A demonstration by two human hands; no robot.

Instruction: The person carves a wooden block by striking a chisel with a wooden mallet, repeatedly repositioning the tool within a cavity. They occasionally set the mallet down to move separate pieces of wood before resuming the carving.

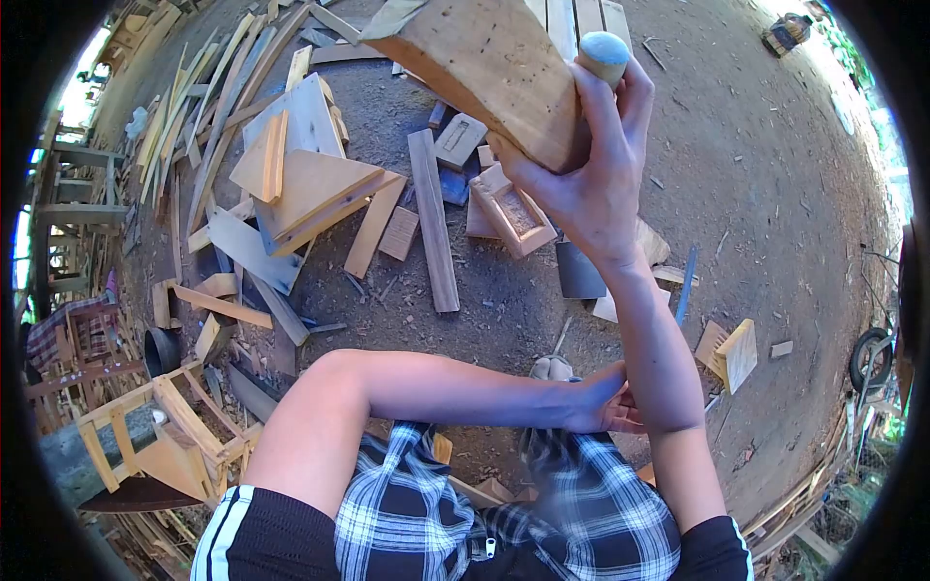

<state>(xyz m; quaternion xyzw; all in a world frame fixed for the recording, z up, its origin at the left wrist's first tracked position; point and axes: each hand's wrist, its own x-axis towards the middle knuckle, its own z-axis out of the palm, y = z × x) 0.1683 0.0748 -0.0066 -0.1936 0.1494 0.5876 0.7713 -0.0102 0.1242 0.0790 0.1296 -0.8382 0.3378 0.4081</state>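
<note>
High in front of me, my right hand (601, 174) grips a thick wooden block (494, 77) by its near right end, the thumb under it and the fingers along its side. A round-ended knob (603, 58) with a pale blue top shows beside those fingers. The block's far end runs out of view at the top. Across my lap lies my left forearm, and my left hand (601, 405) rests at my right elbow, holding nothing, its fingers loosely apart and partly behind that arm. On the ground below the block are a hollowed wooden box (513, 213) and a long narrow board (433, 223).
To the left, a pile of wide boards (310, 194) and long thin strips (208, 107) covers the dirt. A wooden frame (179, 436) stands near my left knee. On the right lie a blue strip (687, 286), a wood offcut (736, 356) and a tire (871, 358).
</note>
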